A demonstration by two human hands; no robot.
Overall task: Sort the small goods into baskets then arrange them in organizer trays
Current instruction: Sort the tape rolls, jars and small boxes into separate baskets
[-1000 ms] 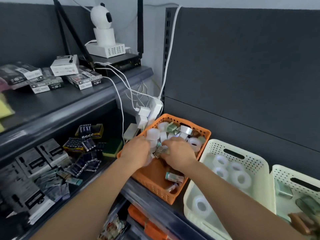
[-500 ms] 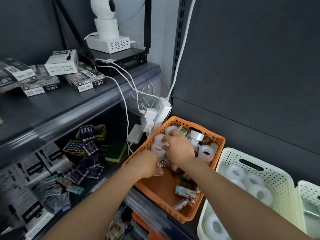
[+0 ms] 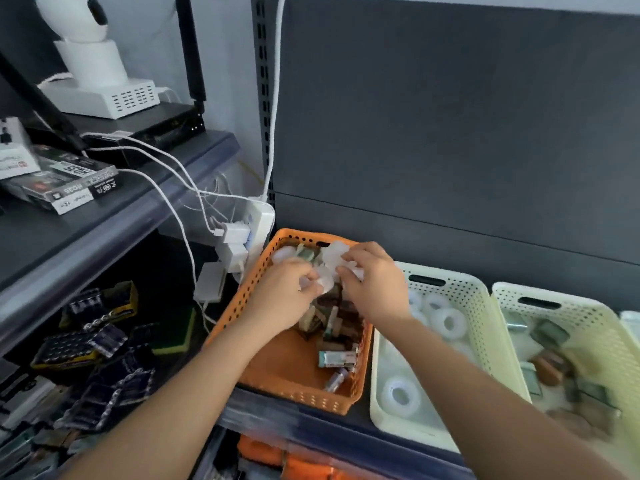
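Gathering the clear tape rolls point(image 3: 333, 255) at the far end of the orange basket point(image 3: 242, 299), you curl your left hand point(image 3: 282, 294) and right hand point(image 3: 375, 284) around them. The sorting step is in hand; next, I judge, you must carry them to the cream basket point(image 3: 467, 289) just beside.

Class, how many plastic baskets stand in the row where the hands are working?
3: an orange basket on the left, a cream basket holding tape rolls beside it, and a pale green basket further right. A sliver at the frame's right edge may be a fourth.
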